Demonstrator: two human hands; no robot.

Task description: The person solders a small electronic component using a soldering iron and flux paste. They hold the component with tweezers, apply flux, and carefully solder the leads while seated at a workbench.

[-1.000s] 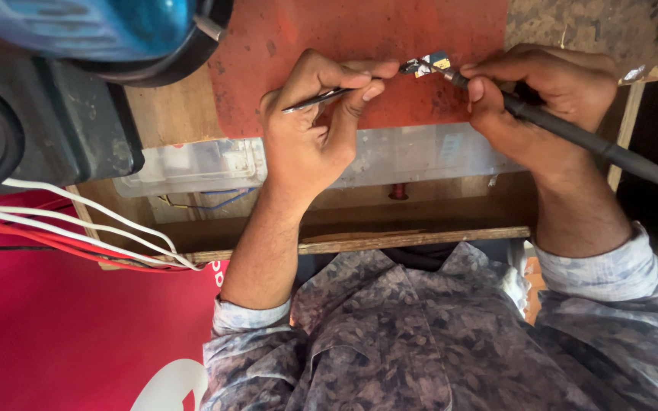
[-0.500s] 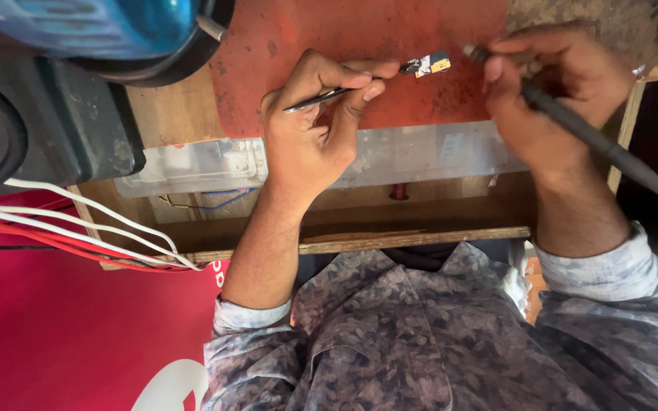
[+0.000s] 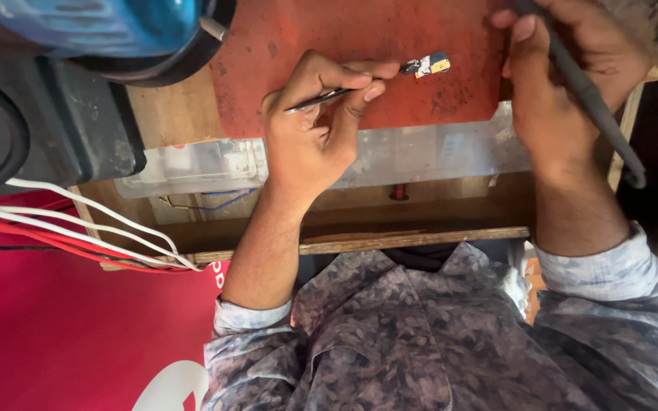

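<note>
Red mat (image 3: 359, 46), tiny yellow-blue component (image 3: 431, 65), tweezers (image 3: 321, 99)

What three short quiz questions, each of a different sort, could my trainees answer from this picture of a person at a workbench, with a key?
1. True or false: the left hand holds tweezers whose tips grip a small component over the red mat.
2. Which does the right hand hold? A) a screwdriver with a yellow handle B) a dark pen-like tool with a cable C) a roll of tape
3. Fill in: the clear plastic box lies along the near edge of the red ____.

Key: 1 true; 2 B; 3 mat.
</note>
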